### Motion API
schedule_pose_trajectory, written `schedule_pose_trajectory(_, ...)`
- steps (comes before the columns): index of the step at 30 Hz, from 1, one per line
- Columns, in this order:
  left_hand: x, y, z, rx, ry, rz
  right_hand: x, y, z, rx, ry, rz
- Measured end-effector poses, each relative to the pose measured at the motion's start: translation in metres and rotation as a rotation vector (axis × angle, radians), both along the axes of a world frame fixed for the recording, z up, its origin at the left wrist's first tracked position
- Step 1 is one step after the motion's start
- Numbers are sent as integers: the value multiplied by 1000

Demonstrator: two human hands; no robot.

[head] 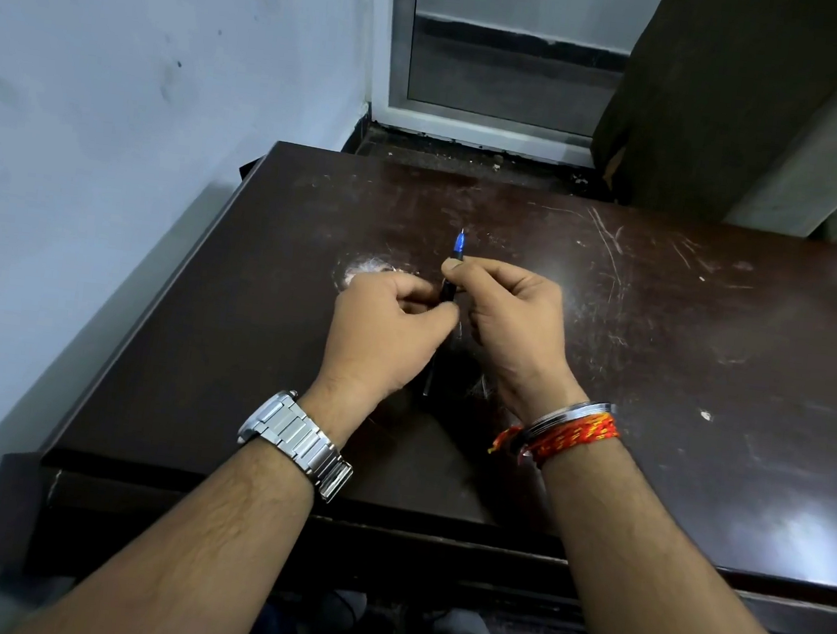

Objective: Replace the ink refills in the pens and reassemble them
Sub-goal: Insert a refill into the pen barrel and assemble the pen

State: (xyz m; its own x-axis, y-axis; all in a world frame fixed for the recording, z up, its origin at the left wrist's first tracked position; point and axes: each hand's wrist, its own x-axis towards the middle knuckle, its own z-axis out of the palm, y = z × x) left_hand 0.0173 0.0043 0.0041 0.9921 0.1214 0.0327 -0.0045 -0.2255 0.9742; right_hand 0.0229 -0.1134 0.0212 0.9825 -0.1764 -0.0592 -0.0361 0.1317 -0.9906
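A dark pen (448,291) with a blue tip section and a metal point is held upright-tilted above the dark wooden table (661,342), its point aimed away from me. My right hand (514,321) pinches it near the blue tip with thumb and forefinger. My left hand (384,328) grips the barrel lower down, fingers curled around it. The lower barrel (429,380) shows as a dark line below my left hand. Most of the pen is hidden by my fingers.
The table is scratched, with a white smudge (364,270) just beyond my left hand and a small white fleck (705,415) at the right. A white wall (116,130) runs along the left. A door frame (397,56) and a brown panel (714,89) stand behind.
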Motion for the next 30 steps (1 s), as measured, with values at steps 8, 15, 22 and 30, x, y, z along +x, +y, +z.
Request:
schedule_pose_trajectory(8, -1, 1, 2, -1, -7, -6, -1, 0, 0, -14, -19, 29)
schedule_pose_trajectory(15, 1, 2, -1, 103, -93, 3, 0, -1, -2, -58, -29, 13)
schedule_pose_trajectory(22, 8, 15, 2, 71, -67, 237, 3, -6, -4, -179, -23, -69)
schedule_pose_trajectory(30, 11, 18, 1, 49, -27, 329, 4, -6, -13, -587, -77, -32)
